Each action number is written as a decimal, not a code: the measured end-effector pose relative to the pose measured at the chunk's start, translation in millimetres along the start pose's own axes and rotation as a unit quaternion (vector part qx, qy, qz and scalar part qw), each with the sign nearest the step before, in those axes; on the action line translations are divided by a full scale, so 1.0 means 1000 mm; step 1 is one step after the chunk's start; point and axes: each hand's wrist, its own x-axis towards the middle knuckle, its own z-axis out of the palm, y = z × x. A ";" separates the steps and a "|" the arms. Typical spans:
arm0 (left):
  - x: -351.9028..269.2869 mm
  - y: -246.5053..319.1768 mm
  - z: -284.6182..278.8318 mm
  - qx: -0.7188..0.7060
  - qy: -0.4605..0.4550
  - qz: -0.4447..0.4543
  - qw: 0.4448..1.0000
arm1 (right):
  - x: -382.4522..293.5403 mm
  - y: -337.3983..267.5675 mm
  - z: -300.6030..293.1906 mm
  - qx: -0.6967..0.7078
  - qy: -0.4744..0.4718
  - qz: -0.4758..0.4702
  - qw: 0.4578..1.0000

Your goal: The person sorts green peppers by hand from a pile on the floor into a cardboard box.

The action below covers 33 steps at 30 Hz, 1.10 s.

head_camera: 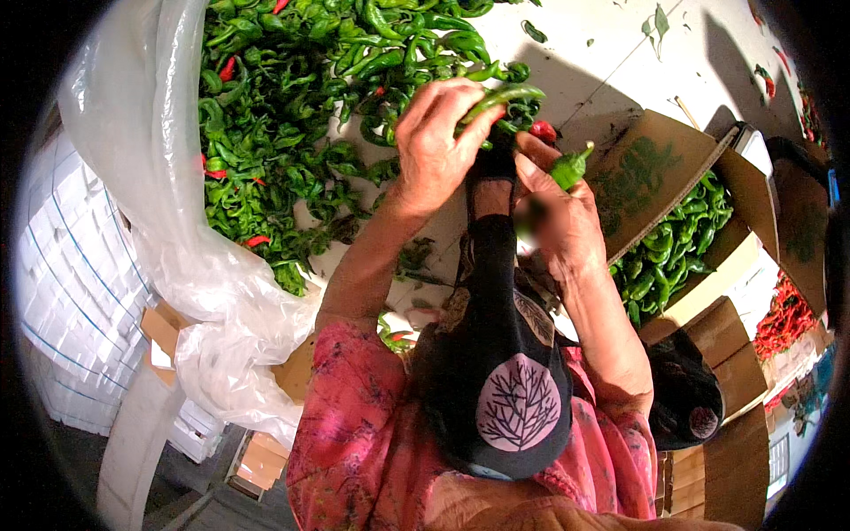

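Note:
My left hand (435, 136) has a long curved green pepper (508, 98) between thumb and fingers, at the near edge of the pepper pile. Across from it, my right hand (576, 222) holds a green pepper (570, 169) with its stem pointing up and right. A blurred patch covers part of that palm, so what lies there is unclear. Just past the right fingertips is a red pepper (543, 131); whether they touch it I cannot tell. The large pile of green peppers (265, 126), with a few red ones mixed in, spreads ahead and to the left.
An open cardboard box (749, 192) of green peppers (671, 245) stands close by my right forearm. Beyond it are red peppers (787, 315). Clear plastic sheeting (226, 299) borders the pile's left side. My legs in dark printed cloth (491, 292) lie between my arms.

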 end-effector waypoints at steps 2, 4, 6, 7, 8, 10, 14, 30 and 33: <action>-0.012 0.017 0.007 -0.091 -0.048 -0.102 0.989 | 0.006 0.003 -0.003 0.008 0.010 -0.014 1.000; -0.024 0.028 0.006 -0.157 -0.089 -0.193 0.965 | 0.005 -0.002 0.006 0.037 0.040 -0.007 0.998; -0.031 0.034 0.004 -0.157 -0.124 -0.180 0.963 | 0.013 0.008 -0.004 0.051 0.027 -0.021 0.998; -0.032 0.037 0.002 -0.136 -0.145 -0.139 0.970 | 0.015 0.012 -0.007 0.067 0.009 -0.035 0.997; -0.036 0.048 -0.002 -0.128 -0.173 -0.172 0.961 | 0.013 0.011 -0.011 0.063 0.027 -0.037 0.997; -0.040 0.058 -0.006 -0.133 -0.151 -0.177 0.964 | 0.011 0.012 -0.015 0.058 0.006 -0.049 0.997; -0.063 0.029 -0.021 -0.229 -0.112 -0.322 0.912 | -0.016 -0.012 -0.008 0.006 0.068 -0.035 0.997; -0.065 -0.127 0.048 0.250 0.035 -0.115 0.961 | -0.075 -0.011 -0.067 0.038 -0.152 -0.056 0.986; -0.056 -0.089 0.065 0.275 0.001 0.017 0.961 | -0.070 -0.005 -0.075 0.054 -0.237 -0.039 0.969</action>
